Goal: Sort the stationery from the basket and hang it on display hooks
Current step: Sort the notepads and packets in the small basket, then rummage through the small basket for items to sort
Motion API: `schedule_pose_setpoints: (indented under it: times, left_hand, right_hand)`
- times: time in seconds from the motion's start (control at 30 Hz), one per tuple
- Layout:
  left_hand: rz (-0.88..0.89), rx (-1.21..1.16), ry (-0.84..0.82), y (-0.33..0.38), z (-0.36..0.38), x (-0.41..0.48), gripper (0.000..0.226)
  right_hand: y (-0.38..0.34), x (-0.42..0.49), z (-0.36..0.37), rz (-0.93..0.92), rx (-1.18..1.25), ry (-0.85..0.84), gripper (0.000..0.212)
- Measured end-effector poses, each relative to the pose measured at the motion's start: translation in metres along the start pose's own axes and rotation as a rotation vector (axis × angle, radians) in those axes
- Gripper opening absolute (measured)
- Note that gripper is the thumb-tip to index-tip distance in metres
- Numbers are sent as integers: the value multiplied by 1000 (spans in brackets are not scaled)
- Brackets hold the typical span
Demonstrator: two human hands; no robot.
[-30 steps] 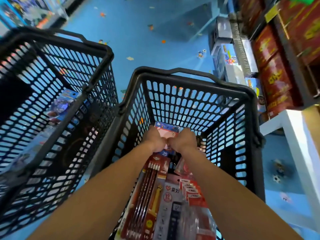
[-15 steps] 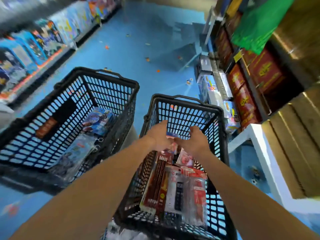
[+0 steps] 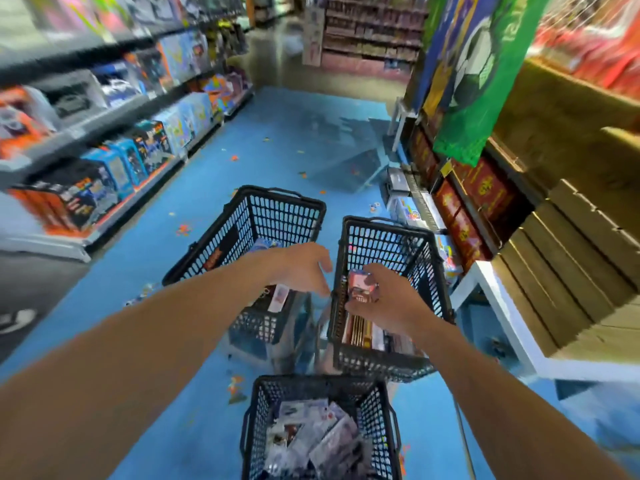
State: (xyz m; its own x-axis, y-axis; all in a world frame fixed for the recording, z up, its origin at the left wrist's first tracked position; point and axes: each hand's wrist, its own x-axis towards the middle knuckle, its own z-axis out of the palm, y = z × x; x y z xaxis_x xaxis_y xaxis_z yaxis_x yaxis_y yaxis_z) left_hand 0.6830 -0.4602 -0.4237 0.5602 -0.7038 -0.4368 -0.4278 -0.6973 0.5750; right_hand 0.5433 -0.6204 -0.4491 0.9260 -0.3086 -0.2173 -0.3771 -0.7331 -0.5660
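Observation:
Three black mesh baskets stand on the blue floor. The right basket (image 3: 386,239) holds packs of pencils (image 3: 356,332) and other stationery. Over it, my right hand (image 3: 384,299) grips a small red and pink stationery pack (image 3: 360,287), lifted above the rim. My left hand (image 3: 301,268) hovers open, fingers spread, between the right basket and the left basket (image 3: 277,209), which holds a few packs. A near basket (image 3: 318,386) at the bottom is full of clear-wrapped packs (image 3: 311,434).
Toy boxes fill the shelves (image 3: 104,140) along the left of the aisle. On the right are red boxes (image 3: 485,188) on shelving, brown cartons (image 3: 571,258), a white shelf frame (image 3: 502,317) and a green hanging banner (image 3: 481,81). Scraps of paper litter the floor.
The view has pulled back and up, bringing a third basket into sight. My right hand has lifted a small pack out of the right basket; my left hand has let go and opened.

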Motion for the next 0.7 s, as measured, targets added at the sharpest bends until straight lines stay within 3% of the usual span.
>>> schedule_pose_setpoints:
  times: [0.13, 0.23, 0.37, 0.47, 0.57, 0.7]
  left_hand:
    - [-43, 12, -187, -19, 13, -41, 17]
    - [-135, 18, -340, -39, 43, -51, 19]
    - [-217, 68, -459, -83, 116, -35, 17]
    - [-240, 132, -477, -126, 187, -13, 39]
    - [-288, 157, -424, -166, 257, 7, 28]
    - [-318, 86, -325, -217, 344, 40, 32]
  right_hand:
    - [-25, -32, 28, 13, 39, -64, 42]
    - [-21, -42, 64, -22, 14, -149, 20]
    - [17, -49, 136, -9, -19, -273, 8]
    - [65, -51, 202, 98, -78, -330, 7]
    - [119, -53, 271, 223, -34, -337, 4]
    - [191, -56, 364, 376, 27, -322, 21]
